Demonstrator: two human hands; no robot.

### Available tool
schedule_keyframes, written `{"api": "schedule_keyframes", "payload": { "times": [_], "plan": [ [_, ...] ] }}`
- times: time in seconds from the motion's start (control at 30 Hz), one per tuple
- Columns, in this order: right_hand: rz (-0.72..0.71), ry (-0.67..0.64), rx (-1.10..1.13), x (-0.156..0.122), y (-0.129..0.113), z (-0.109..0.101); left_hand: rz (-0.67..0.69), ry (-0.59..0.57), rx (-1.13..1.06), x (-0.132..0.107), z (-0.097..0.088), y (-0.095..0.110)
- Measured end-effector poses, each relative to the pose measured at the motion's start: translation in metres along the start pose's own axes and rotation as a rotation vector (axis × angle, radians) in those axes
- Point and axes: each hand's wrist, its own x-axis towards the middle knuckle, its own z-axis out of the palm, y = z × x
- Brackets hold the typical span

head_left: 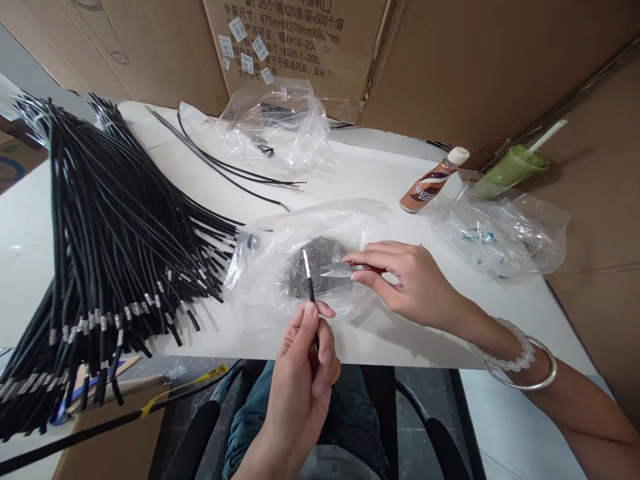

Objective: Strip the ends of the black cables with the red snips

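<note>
White table (365,187) carries pile of black cables (120,220) on L side & a bottle (424,190) toward R. In the middle, above clear bag (260,287) w/ grey scraps (299,275), L hand (304,363) has its grip closed around one cable (311,288), silvery end up. R hand (407,277) grasps snips (340,273), their tips near this cable.

Your cable (311,288) is black with a silvery-white tip; your snips (342,268) pair red handles with silver blades. The table (370,167) is white. At its left edge, the cable bundle (115,213) is black, banded silver. Toward the right edge, the bottle (426,187) is brown with a cream cap, the cup (514,172) translucent green.
</note>
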Motion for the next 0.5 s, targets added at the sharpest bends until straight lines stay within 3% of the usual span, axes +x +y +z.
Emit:
{"api": "schedule_keyframes", "payload": {
  "times": [0.23,0.5],
  "plan": [
    [-0.161,0.067,-0.208,-0.003,-0.016,-0.011,0.072,-0.027,0.072,0.004,-0.002,-0.006],
    [-0.198,0.018,-0.35,0.008,-0.016,-0.013,0.042,0.021,0.096,0.007,-0.003,-0.009]
  ]
}}
